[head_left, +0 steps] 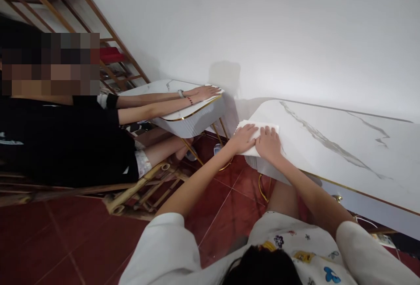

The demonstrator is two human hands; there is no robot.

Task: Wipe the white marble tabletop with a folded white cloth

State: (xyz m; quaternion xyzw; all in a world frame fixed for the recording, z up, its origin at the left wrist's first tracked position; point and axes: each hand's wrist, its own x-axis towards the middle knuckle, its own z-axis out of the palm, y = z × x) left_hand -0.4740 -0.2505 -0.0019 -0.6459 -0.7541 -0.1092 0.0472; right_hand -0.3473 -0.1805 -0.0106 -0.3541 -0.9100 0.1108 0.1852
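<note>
A white cloth or paper wipe (250, 151) lies over the left end of a white marble-patterned table (341, 145) with a gold edge. On it rests my left hand (244, 138), palm down with fingers stretched out. Right beside it, my right hand (269, 144) is also flat on the white piece, fingers pointing away from me. The thumbs of both hands are close together. Neither hand's fingers are wrapped round anything. Under my palms, part of the white piece is hidden.
At the left, a person in a black top (72, 140) sits on a bamboo chair (141, 188), hands flat on a white piece on a similar table (157, 87). Behind stands a wooden rack (92, 7). A white wall (262, 35) backs both tables. Red tiles (226, 208) cover the floor.
</note>
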